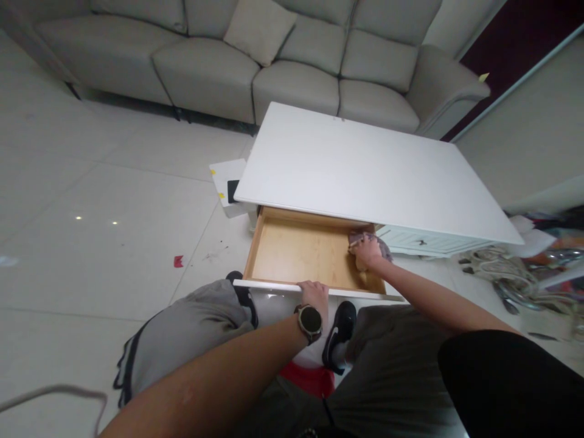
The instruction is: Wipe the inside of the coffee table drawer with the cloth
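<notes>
A wooden drawer (298, 249) with a white front stands pulled out of a white coffee table (365, 164). My left hand (316, 298), below a wristwatch, grips the top edge of the drawer front near its middle. Inside the drawer, at its right side, my right hand (367, 250) is closed on a greyish-purple cloth (383, 246). The cloth is bunched under the fingers against the right wall. Part of it is hidden by the hand. The bare wooden bottom shows to the left.
A grey sofa (296, 79) with a cushion (260, 30) runs behind the table. A white box (230, 188) stands at the table's left. Cables and a heap of things (524, 280) lie on the floor at right. A red scrap (178, 261) lies on the tiles.
</notes>
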The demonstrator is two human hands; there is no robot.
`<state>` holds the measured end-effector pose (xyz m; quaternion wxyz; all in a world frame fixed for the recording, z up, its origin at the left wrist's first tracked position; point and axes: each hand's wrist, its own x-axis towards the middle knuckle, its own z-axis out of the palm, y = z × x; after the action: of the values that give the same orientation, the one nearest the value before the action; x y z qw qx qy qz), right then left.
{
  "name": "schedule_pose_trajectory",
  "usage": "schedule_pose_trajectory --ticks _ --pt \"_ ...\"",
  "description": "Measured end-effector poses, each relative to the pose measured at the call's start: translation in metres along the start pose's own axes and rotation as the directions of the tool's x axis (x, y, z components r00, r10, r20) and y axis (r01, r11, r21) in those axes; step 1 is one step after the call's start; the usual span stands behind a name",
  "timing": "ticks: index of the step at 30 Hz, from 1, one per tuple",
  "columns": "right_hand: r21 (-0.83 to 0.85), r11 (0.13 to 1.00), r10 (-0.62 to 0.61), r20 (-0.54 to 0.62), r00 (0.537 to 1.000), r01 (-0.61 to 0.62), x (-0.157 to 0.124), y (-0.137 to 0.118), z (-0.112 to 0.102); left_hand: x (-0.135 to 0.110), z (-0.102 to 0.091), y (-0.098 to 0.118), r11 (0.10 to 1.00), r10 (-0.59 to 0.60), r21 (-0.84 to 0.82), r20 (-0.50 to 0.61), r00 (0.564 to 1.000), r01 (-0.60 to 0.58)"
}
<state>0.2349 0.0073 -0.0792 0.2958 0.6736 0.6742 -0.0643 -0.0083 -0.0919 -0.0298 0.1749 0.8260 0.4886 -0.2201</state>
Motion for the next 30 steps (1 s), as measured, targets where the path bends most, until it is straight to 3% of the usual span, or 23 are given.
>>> schedule_pose_trajectory --ticks 3,5,8,10,12,17,22,25,30 --pt "0.024 0.999 -0.035 0.13 0.991 0.032 -0.022 -0.004 -0.002 0.002 0.001 0.001 1.0 0.002 0.008 0.006 1.0 -0.003" --pt "0.033 0.998 -0.053 0.141 0.989 0.049 -0.034 0.005 -0.011 0.003 0.002 0.001 1.0 0.003 0.007 0.01 1.0 -0.003" --pt "0.016 0.999 -0.045 -0.057 0.997 0.046 -0.042 0.029 -0.031 0.003 0.002 0.001 1.0 -0.001 -0.006 0.004 1.0 0.001" --pt "-0.01 0.999 -0.045 -0.249 0.967 0.044 -0.042 0.044 -0.036 0.003 0.001 0.001 1.0 0.003 -0.013 -0.002 1.0 -0.003" --pt "-0.032 0.998 -0.066 -0.345 0.936 0.059 -0.037 0.057 -0.028 0.001 -0.001 0.0 1.0 0.01 -0.005 0.008 1.0 -0.01" --pt "0.098 0.992 -0.048 -0.257 0.965 0.075 0.001 0.078 0.012 -0.001 -0.005 -0.001 0.999 0.008 0.051 0.027 1.0 -0.009" --pt "0.215 0.964 -0.091 -0.274 0.957 0.153 0.029 0.095 0.021 -0.002 -0.006 -0.001 0.998 0.026 0.058 0.016 1.0 -0.027" --pt "0.264 0.943 -0.131 -0.257 0.958 0.2 0.02 0.099 0.023 0.0 -0.004 0.0 0.999 0.005 0.042 0.012 1.0 -0.005" --pt "0.372 0.879 -0.254 -0.167 0.953 0.299 -0.022 0.091 0.041 0.002 0.002 0.002 1.0 -0.004 0.011 0.006 1.0 0.004"
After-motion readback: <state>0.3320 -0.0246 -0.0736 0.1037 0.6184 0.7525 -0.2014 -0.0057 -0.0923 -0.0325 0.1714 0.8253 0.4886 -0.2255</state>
